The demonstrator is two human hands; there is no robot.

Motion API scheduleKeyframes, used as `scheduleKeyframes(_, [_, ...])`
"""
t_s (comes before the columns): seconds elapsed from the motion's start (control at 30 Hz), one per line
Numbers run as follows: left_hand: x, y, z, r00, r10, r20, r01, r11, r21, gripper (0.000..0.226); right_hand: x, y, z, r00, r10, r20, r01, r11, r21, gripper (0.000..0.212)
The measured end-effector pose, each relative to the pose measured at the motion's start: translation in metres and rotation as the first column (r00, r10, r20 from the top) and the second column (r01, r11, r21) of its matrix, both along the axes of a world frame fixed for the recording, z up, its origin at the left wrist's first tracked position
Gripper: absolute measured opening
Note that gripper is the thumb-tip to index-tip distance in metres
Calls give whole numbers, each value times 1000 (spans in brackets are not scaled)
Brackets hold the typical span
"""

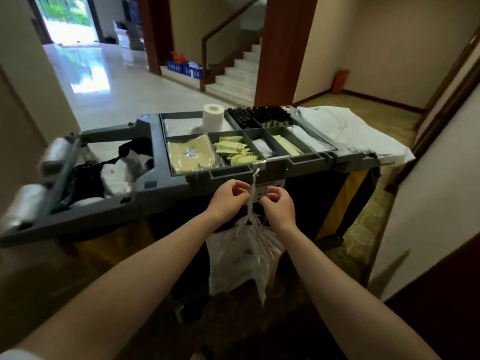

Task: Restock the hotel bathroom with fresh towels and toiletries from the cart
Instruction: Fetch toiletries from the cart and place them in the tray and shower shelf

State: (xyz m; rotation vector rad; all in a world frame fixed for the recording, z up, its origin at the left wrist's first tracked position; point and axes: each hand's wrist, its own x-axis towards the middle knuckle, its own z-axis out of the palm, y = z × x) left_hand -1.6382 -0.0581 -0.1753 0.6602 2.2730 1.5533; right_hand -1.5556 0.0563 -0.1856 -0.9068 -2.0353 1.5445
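A grey housekeeping cart (197,175) stands in front of me. Its top tray holds a toilet paper roll (213,116), beige slippers (189,154), yellow-green sachets (235,150), black-capped bottles (257,116) and white packets. White towels or linen (345,128) lie on the cart's right end. A white plastic bag (241,258) hangs from the tray's front edge by its twisted handles (253,183). My left hand (230,196) and my right hand (279,206) both pinch those handles just below the tray.
A black bin liner (85,178) with white contents fills the cart's left frame, beside plastic rolls (28,201). Wooden pillars (283,48), stairs (239,71) and blue crates (185,67) lie beyond. A wall and dark door frame (441,105) close the right side. Patterned carpet underfoot.
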Motion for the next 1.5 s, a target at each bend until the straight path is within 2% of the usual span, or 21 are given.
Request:
scheduleKeyframes(0.17, [-85, 35, 4, 994, -109, -15, 109, 994, -14, 19, -75, 30, 6, 995, -82, -50, 80, 996, -45, 38])
scheduleKeyframes(0.37, [-143, 67, 3, 992, -117, -35, 117, 993, -3, 19, -119, 62, 5, 985, -162, -53, 157, 984, -87, 37])
scheduleKeyframes(0.53, [-184, 97, 2, 993, -117, -22, 117, 993, 0, 21, -165, 96, 10, 985, -159, -70, 153, 985, -83, 36])
scheduleKeyframes(0.7, [-235, 135, -1, 994, -74, -77, 73, 997, -8, 20, -227, 141, 16, 992, -81, -94, 76, 996, -53, 39])
scheduleKeyframes(0.97, [-305, 211, -3, 989, 136, -52, -137, 991, -10, 24, -324, 231, 15, 991, 110, -81, -114, 993, -36, 39])
scheduleKeyframes(1.13, [-344, 252, -3, 951, 287, -112, -296, 952, -73, 27, -381, 282, 7, 962, 270, 34, -272, 958, 88, 39])
scheduleKeyframes(1.27, [-354, 270, -15, 877, 419, -235, -465, 864, -193, 28, -405, 307, -4, 912, 359, 197, -406, 855, 322, 41])
scheduleKeyframes(1.37, [-358, 278, -20, 838, 453, -304, -530, 810, -251, 30, -416, 314, -7, 864, 405, 298, -499, 768, 402, 42])
scheduleKeyframes(1.5, [-366, 283, -22, 837, 441, -324, -535, 785, -313, 31, -422, 315, -11, 842, 430, 326, -539, 693, 478, 38])
